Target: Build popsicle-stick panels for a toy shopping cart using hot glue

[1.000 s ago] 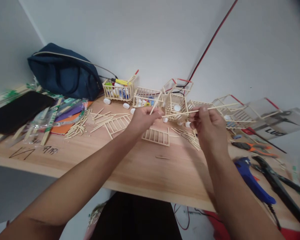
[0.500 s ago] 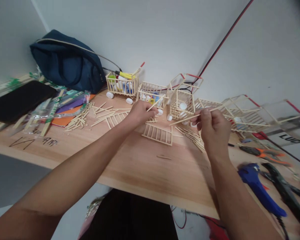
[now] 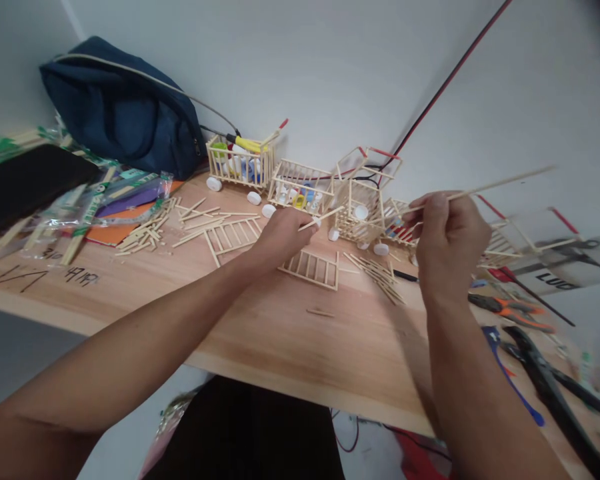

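Observation:
My left hand (image 3: 281,237) is closed in a pinch on a short wooden stick (image 3: 325,217), low over the table near a flat ladder-like stick frame (image 3: 311,267). My right hand (image 3: 449,240) is raised and closed on a long thin wooden stick (image 3: 500,182) that points up to the right. Between and behind the hands stand small stick-built carts (image 3: 361,200) with white cap wheels.
A dark blue bag (image 3: 120,113) sits at the back left by the wall. Loose sticks (image 3: 145,237), packets and coloured paper lie left. Another cart (image 3: 240,163) holds coloured items. Pliers (image 3: 510,308), a blue glue gun (image 3: 515,393) and black cutters (image 3: 555,393) lie right. A red cable (image 3: 445,83) climbs the wall.
My right hand has risen and moved right, pulling the long stick away from my left hand. My left hand has dropped slightly with its short stick. The view has shifted a little.

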`<state>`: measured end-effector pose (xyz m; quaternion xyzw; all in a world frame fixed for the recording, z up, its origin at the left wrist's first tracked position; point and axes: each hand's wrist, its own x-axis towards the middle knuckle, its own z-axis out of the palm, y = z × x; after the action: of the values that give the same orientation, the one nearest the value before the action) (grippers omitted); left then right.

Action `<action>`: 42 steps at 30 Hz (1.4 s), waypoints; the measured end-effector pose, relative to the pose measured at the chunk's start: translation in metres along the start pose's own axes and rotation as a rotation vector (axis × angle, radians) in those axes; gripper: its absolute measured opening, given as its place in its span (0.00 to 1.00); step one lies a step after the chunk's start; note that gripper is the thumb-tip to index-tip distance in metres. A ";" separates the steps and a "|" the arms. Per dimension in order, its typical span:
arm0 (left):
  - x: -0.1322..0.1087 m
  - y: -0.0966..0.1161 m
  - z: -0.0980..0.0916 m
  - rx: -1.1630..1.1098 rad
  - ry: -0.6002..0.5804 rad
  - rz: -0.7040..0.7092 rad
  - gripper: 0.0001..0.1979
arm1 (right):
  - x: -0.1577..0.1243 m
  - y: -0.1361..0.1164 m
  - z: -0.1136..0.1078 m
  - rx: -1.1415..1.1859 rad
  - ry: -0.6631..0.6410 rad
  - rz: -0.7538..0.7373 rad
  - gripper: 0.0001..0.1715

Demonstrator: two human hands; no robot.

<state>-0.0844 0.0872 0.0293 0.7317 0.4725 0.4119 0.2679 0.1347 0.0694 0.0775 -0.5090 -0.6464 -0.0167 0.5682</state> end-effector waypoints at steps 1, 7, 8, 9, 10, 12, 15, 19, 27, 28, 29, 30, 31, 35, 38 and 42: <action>0.000 0.001 0.000 0.011 -0.001 -0.002 0.16 | 0.006 -0.002 0.000 0.006 0.011 -0.021 0.21; 0.000 0.002 -0.002 0.105 -0.043 -0.046 0.15 | 0.020 0.000 0.012 -0.069 0.081 -0.084 0.21; 0.000 0.002 -0.002 0.120 -0.050 -0.044 0.15 | 0.019 0.002 0.014 -0.080 0.077 -0.079 0.20; 0.000 0.002 -0.001 0.132 -0.054 -0.037 0.15 | 0.017 0.003 0.017 -0.086 0.066 -0.071 0.20; -0.001 0.002 -0.001 0.144 -0.058 -0.029 0.15 | 0.016 0.005 0.019 -0.089 0.053 -0.062 0.20; -0.001 0.002 -0.001 0.173 -0.064 -0.022 0.15 | 0.015 0.007 0.022 -0.093 0.024 -0.048 0.19; -0.002 0.002 -0.001 0.230 -0.084 -0.025 0.13 | 0.019 0.008 0.027 -0.127 -0.038 -0.052 0.18; -0.002 0.003 -0.003 0.272 -0.091 -0.021 0.13 | 0.024 0.007 0.032 -0.178 -0.137 -0.061 0.17; -0.002 0.001 -0.002 0.274 -0.088 -0.020 0.13 | 0.013 0.020 0.038 -0.211 -0.191 -0.044 0.17; -0.002 0.000 -0.002 0.277 -0.089 -0.025 0.13 | 0.012 0.020 0.038 -0.216 -0.198 -0.051 0.17; -0.002 0.001 -0.002 0.279 -0.091 -0.029 0.13 | 0.011 0.020 0.038 -0.222 -0.203 -0.060 0.17; -0.002 0.001 -0.002 0.282 -0.093 -0.033 0.13 | 0.010 0.020 0.038 -0.227 -0.207 -0.070 0.17; -0.002 0.001 -0.002 0.284 -0.096 -0.033 0.13 | 0.010 0.020 0.037 -0.228 -0.208 -0.077 0.17; -0.002 0.001 -0.003 0.291 -0.097 -0.021 0.12 | 0.010 0.017 0.035 -0.205 -0.161 -0.096 0.18; -0.002 0.001 -0.003 0.298 -0.106 -0.015 0.12 | 0.011 0.018 0.034 -0.208 -0.145 -0.114 0.17; -0.002 0.001 -0.003 0.302 -0.108 -0.021 0.13 | 0.011 0.018 0.034 -0.235 -0.153 -0.118 0.18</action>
<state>-0.0866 0.0854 0.0307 0.7797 0.5216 0.2934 0.1841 0.1241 0.1056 0.0642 -0.5330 -0.7101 -0.0866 0.4519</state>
